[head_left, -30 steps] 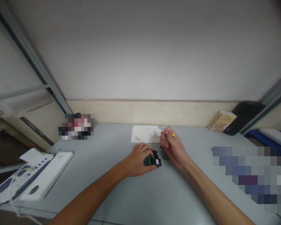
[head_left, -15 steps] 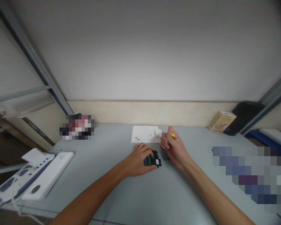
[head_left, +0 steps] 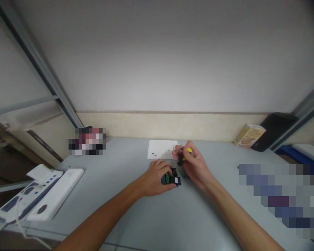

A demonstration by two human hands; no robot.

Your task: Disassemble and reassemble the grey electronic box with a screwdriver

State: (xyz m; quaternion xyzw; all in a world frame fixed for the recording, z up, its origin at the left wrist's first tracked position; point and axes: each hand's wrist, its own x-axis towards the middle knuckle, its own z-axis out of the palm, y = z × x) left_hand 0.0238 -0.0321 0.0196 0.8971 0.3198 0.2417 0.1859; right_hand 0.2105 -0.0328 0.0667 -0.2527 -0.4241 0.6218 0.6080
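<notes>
My left hand point(head_left: 155, 179) lies on the desk, its fingers and thumb closed around a small black electronic device with a green circuit board point(head_left: 176, 180). To its right, my right hand point(head_left: 197, 164) grips a screwdriver point(head_left: 182, 160) with a yellow-and-black handle. The handle leans, and its thin shaft points down to the upper edge of the device; the exact contact spot is too small to make out. Partly hidden under my right hand is a dark grey piece point(head_left: 186, 173). Just behind both hands, a white sheet point(head_left: 161, 146) carries several tiny dark bits.
A white power strip point(head_left: 28, 195) with cables and a long white object point(head_left: 60, 195) lie at the left. Back right, a yellow box point(head_left: 247, 136) leans near a black case point(head_left: 276, 130). Blurred-out items cover the right side and the back left corner. A wall closes off the rear.
The fingers of my right hand have loosened and shifted on the screwdriver, so more of its handle shows, and the yellow end has moved slightly left. My left hand stays on the device.
</notes>
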